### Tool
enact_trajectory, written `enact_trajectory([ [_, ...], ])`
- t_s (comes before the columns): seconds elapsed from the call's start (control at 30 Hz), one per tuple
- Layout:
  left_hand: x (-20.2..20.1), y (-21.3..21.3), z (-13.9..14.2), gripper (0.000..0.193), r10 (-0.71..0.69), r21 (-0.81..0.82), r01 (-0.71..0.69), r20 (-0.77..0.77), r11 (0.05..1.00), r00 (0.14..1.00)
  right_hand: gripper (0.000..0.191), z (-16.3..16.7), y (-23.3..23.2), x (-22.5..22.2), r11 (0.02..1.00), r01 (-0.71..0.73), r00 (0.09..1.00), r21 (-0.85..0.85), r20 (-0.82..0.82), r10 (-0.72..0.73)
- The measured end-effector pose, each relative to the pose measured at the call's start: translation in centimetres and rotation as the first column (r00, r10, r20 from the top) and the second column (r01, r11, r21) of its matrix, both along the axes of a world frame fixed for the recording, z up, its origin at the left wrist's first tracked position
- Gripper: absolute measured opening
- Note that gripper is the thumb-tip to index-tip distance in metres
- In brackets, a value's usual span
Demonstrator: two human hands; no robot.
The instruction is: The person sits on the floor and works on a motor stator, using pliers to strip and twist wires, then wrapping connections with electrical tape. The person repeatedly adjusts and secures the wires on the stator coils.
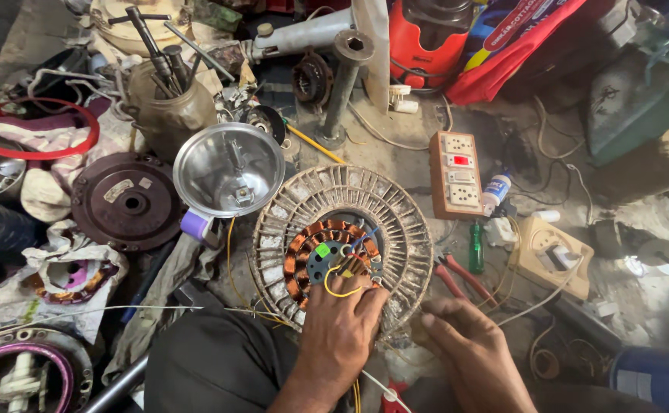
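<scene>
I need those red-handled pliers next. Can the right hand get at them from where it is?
Probably yes. The right hand rests by the motor's rim, and the pliers lie on the floor just above its fingers, with only thin wires nearby and nothing lying over them.

You are looking down at a grimy concrete floor (396,149), dusty and stained, crowded with workshop clutter. A wooden switchboard with sockets (454,174) lies flat on it, a beige socket box (552,256) near it to the right. A red canister (426,38) stands at the top, crumpled rags (36,183) left. Light is dim and even.
</scene>
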State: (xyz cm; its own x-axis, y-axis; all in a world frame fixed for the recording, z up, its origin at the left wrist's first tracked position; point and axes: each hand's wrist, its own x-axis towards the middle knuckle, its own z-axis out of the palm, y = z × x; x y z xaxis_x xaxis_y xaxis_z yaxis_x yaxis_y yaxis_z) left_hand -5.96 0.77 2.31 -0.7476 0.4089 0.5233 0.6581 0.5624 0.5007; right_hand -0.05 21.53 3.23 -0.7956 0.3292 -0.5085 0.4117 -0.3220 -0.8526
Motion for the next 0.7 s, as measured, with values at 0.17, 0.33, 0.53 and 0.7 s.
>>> enact_trajectory([
  [0.17, 0.1, -0.1, -0.1, 0.027, -0.009, -0.013, 0.009, 0.015, 1.000, 1.000, 0.018, 1.8, -1.6, -2.2, 0.949, -0.239, 0.969, 0.205, -0.008, 0.245],
  [0.33, 0.1, 0.0, -0.1, 0.029, -0.005, -0.007, 0.005, 0.034, 1.000, 0.999, 0.030, 1.7, -2.6, -3.8, 0.936, -0.249, 0.967, 0.248, 0.015, 0.253],
  [0.53, 0.3, 0.3, 0.2, 0.023, 0.033, 0.038, -0.035, 0.055, 0.999, 0.998, 0.045, 0.8, -0.9, -3.6, 0.946, -0.169, 0.983, 0.277, -0.026, 0.183],
  [0.7, 0.4, 0.7, 0.4, 0.015, 0.060, 0.070, -0.065, 0.077, 0.995, 0.995, 0.028, 2.8, 2.2, -2.3, 0.954, -0.164, 0.985, 0.252, -0.012, 0.173],
])
